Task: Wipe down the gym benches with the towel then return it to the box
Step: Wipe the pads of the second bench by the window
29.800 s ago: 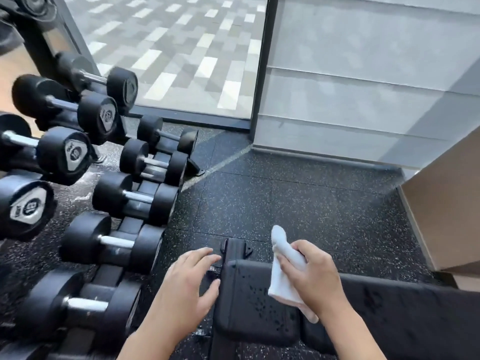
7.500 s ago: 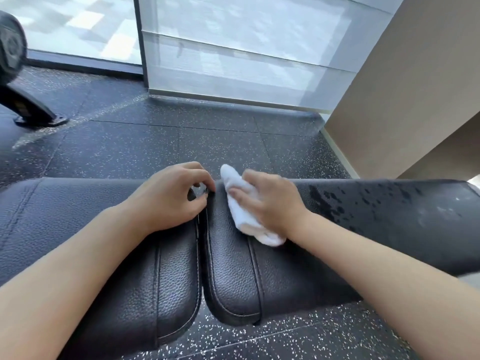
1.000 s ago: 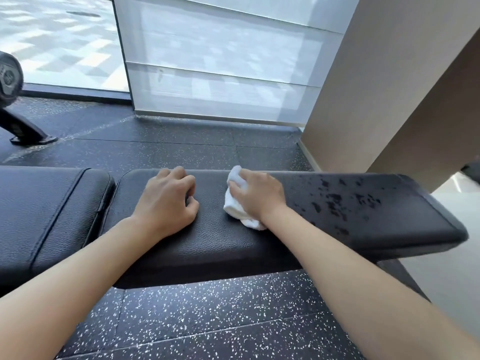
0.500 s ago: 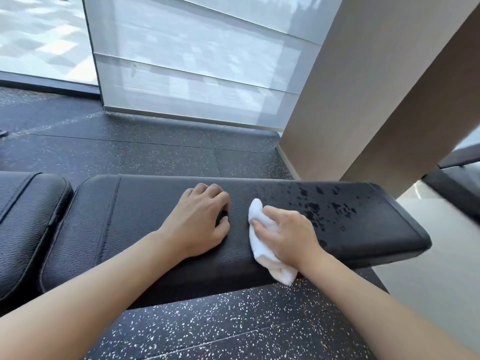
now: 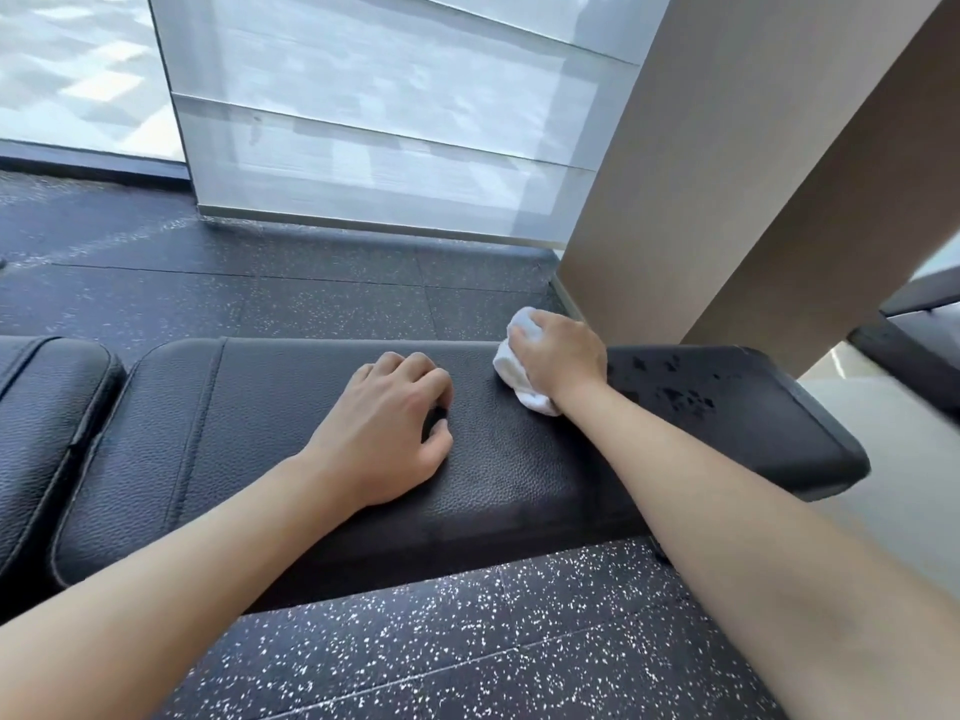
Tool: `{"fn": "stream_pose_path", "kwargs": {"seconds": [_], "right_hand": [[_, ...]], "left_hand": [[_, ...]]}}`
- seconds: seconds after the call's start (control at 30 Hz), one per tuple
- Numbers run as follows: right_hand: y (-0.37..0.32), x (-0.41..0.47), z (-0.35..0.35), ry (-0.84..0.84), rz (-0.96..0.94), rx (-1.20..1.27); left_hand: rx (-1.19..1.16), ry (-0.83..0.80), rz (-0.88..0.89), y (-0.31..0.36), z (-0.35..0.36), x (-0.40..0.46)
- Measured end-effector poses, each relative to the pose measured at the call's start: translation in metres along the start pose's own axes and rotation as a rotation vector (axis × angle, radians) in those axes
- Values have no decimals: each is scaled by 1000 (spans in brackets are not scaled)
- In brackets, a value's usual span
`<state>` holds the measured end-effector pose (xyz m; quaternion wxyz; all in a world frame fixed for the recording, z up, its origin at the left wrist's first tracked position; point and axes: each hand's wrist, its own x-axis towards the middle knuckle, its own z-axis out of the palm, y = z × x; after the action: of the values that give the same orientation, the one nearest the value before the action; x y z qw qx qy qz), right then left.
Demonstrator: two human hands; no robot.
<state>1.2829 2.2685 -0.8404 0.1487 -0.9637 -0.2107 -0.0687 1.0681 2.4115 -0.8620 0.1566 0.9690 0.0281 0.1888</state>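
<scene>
A black padded gym bench [image 5: 270, 407] runs across the view from left to right. My right hand [image 5: 563, 356] presses a bunched white towel [image 5: 511, 368] onto the bench's far edge, right of the middle. Dark wet spots [image 5: 680, 392] speckle the pad just to the right of the towel. My left hand [image 5: 387, 431] rests on the middle of the pad with its fingers curled under, holding nothing. No box is in view.
A second black pad [image 5: 41, 407] adjoins the bench on the left. A beige column [image 5: 727, 174] rises close behind the bench's right end. Frosted window panels [image 5: 389, 122] stand beyond the speckled rubber floor [image 5: 441, 641]. Part of another dark bench [image 5: 914, 345] shows at the far right.
My right hand has slid the towel from the near edge of the pad to its far edge and a little rightward, towards the wet spots. My left hand stays resting on the pad.
</scene>
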Motion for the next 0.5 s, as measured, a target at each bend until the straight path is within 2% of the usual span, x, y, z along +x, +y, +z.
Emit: {"fn": "stream_pose_path", "kwargs": {"seconds": [0.13, 0.27, 0.37, 0.43, 0.5], "right_hand": [[2, -76, -14, -23, -145, 19], [24, -165, -32, 45, -371, 87], [45, -167, -36, 34, -473, 100], [45, -138, -34, 34, -417, 105], [41, -92, -29, 0, -261, 65]], "left_hand": [[11, -11, -6, 3, -3, 0], [35, -13, -11, 5, -3, 1], [29, -5, -10, 4, -1, 1], [26, -7, -7, 3, -1, 1], [19, -1, -15, 4, -1, 1]]}}
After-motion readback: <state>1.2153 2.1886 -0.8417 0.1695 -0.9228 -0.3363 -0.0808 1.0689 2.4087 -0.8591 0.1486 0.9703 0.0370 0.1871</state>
